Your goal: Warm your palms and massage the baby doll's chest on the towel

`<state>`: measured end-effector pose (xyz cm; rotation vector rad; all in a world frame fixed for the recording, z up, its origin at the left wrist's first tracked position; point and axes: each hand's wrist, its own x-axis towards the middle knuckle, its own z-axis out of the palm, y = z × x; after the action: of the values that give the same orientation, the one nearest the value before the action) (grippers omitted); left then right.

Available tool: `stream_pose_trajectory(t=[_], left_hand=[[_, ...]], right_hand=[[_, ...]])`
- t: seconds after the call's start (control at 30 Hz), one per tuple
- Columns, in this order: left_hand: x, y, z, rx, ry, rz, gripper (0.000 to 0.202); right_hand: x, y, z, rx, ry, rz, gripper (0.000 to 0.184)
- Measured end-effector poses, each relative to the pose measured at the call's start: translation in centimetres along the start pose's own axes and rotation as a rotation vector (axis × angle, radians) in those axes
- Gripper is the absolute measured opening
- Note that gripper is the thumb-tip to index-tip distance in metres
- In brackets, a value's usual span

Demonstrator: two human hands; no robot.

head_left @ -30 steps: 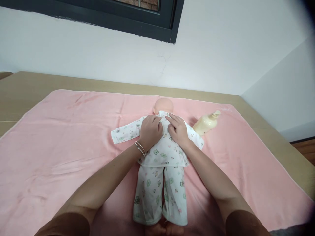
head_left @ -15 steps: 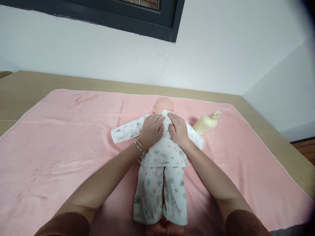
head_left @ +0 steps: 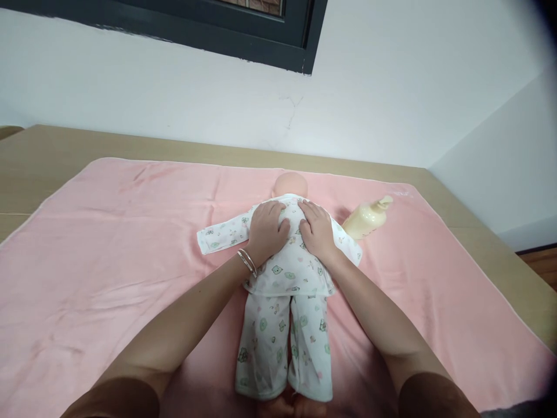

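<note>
A baby doll (head_left: 290, 184) lies on the pink blanket with its head toward the wall; its face is not visible. It wears a white printed top (head_left: 289, 270) and matching trousers (head_left: 265, 342), with its feet partly out of view at the bottom. On the upper left of the top rests my left hand (head_left: 267, 229), laid flat with fingers stretched out. My right hand (head_left: 317, 229) lies the same way on the upper right, its fingers spread. Cloth shows between the two hands. Bracelets (head_left: 247, 262) circle my left wrist.
The pink blanket (head_left: 130, 261) covers most of the wooden table (head_left: 174, 145). Just right of the doll's sleeve lies a cream pump bottle (head_left: 368, 219), tilted in view. Behind the table stands a white wall (head_left: 243, 98) with a dark window frame (head_left: 278, 52).
My left hand's fingers have shifted slightly left, away from the middle of the doll's upper body. My right hand, the doll and the bottle stay nearly where they were.
</note>
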<state>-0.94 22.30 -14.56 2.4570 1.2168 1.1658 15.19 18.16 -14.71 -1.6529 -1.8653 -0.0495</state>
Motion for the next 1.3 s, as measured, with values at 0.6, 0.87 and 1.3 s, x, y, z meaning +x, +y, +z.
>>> stream_pose_trajectory(t=[0.6,0.87,1.3], left_hand=[[-0.1,-0.4,0.6,0.022,0.011,-0.007,0.034],[-0.2,-0.5,0.8,0.017,0.027,-0.013,0.035],[-0.3,-0.8,1.1,0.048,0.042,-0.003,0.038]], right_hand=[[-0.3,-0.4,0.2,0.124,0.13,0.12,0.038],[-0.3,-0.5,0.2,0.14,0.123,0.144,0.033],[0.0,0.1,0.1,-0.012,-0.026,0.049,0.05]])
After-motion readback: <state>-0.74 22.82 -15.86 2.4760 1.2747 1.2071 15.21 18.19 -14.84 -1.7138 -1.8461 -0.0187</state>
